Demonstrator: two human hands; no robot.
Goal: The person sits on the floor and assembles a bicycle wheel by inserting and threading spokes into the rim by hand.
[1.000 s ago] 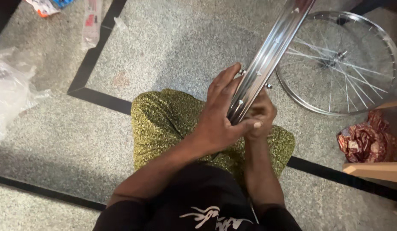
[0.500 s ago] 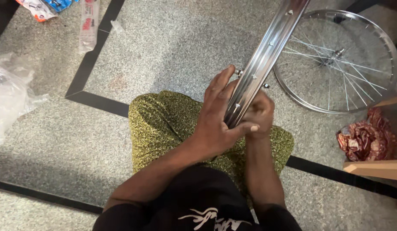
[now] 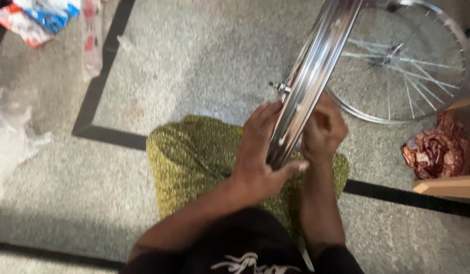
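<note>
Left hand: our left hand [image 3: 258, 157] wraps the chrome wheel rim [image 3: 311, 76] from the 9 o'clock side, fingers laid up its outer face and the thumb hooked under its low end, so it is closed on the rim.

Right hand: our right hand [image 3: 322, 129] sits at the rim's 3 o'clock side, curled into a loose fist that touches the metal; we cannot tell whether it pinches anything small, because the rim hides the fingertips.

Rim: it stands edge-on to us, tilted from our lap up toward 1 o'clock, and its top runs out of view at the upper edge. A small valve stub [image 3: 281, 87] juts out toward 9 o'clock just above our left fingers.

Lap: the rim's low end rests over our green patterned trousers [image 3: 194, 157].

Spoked wheel: a second wheel [image 3: 412, 66] lies flat on the floor at 2 o'clock, just beside the held rim and partly behind it.

Right edge: a reddish crumpled wrapper [image 3: 432, 152] and a pale wooden board [image 3: 445, 186] sit near our right elbow at 3 o'clock, so we have little room there.

Left side: speckled grey floor [image 3: 194, 61] lies open from 9 to 12 o'clock, crossed by a black inlay strip [image 3: 100, 81].

Far left: clear plastic bags [image 3: 9, 137] at 9 o'clock and colourful packets [image 3: 37, 15] at 11 o'clock lie well apart from our hands.
</note>
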